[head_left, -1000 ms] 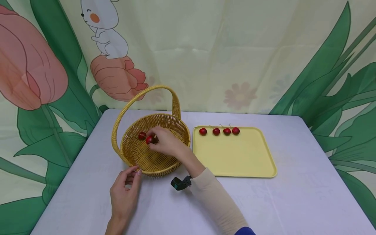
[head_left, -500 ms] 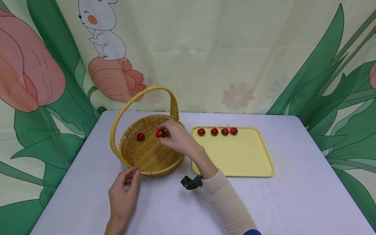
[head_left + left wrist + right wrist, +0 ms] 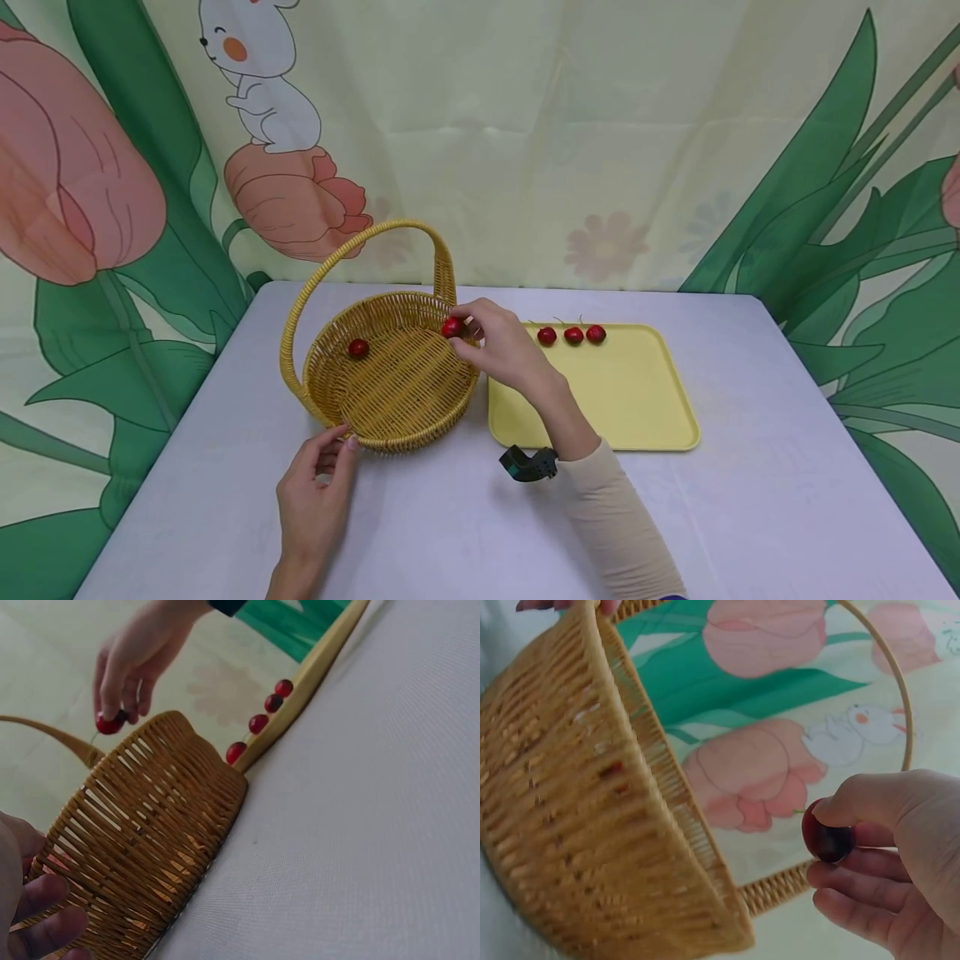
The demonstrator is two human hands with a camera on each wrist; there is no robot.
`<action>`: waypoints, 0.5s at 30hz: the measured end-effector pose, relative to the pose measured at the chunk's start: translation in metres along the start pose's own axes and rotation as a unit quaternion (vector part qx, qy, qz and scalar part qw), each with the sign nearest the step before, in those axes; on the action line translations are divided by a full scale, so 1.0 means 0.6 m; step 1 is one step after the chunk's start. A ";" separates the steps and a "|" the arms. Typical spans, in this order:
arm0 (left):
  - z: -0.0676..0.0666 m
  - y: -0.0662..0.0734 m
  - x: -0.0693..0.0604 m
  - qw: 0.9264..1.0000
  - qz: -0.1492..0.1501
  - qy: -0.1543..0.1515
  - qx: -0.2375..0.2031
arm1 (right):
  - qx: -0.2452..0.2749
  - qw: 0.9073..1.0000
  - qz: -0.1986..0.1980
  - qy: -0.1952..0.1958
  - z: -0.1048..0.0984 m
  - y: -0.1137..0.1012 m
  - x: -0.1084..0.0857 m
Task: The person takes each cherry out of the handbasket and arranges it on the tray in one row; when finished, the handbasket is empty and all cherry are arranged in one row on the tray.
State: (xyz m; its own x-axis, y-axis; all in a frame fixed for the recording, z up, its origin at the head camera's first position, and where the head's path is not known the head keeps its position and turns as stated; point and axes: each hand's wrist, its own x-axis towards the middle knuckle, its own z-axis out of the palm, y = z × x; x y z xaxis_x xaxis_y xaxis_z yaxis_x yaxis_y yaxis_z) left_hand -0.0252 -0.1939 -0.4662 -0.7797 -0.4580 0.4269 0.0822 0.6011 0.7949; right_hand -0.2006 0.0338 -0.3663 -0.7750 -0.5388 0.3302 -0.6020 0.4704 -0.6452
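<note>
My right hand [image 3: 501, 343] pinches a dark red cherry [image 3: 829, 834] between thumb and fingers, above the right rim of the wicker basket [image 3: 390, 442]. In the left wrist view that cherry [image 3: 110, 722] is held just over the rim. One other cherry [image 3: 358, 348] lies inside the basket, toward its left side. My left hand [image 3: 315, 492] grips the basket's near rim with thumb and fingertips. To the right, a yellow tray [image 3: 600, 400] bears a row of cherries [image 3: 573, 336] along its far edge; my right hand hides part of its left end.
The basket's tall arched handle [image 3: 296, 321] rises on its left and back. A white cloth [image 3: 750, 500] covers the table, with a printed curtain [image 3: 495, 167] behind it. A black wrist camera [image 3: 528, 464] sits on my right wrist.
My right hand has moved right with its cherry, from over the middle of the basket to its right rim. The left hand keeps its place on the near rim.
</note>
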 end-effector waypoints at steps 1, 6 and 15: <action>0.000 0.000 0.000 1.000 -0.003 -0.001 0.000 | 0.000 1.000 0.000 0.002 -0.003 0.004 -0.002; 0.000 0.000 0.000 1.000 -0.015 -0.004 -0.003 | -0.004 1.000 0.007 0.013 -0.021 0.023 -0.012; 0.001 -0.002 0.000 1.000 -0.001 -0.001 -0.005 | -0.015 0.999 0.035 0.033 -0.051 0.065 -0.032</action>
State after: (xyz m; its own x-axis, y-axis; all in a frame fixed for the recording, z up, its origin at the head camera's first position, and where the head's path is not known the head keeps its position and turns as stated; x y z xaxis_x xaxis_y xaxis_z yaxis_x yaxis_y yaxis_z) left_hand -0.0255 -0.1942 -0.4672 -0.7813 -0.4582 0.4237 0.0860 0.5934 0.8003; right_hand -0.2153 0.0838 -0.3765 -0.8260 -0.4566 0.3306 -0.5505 0.5272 -0.6473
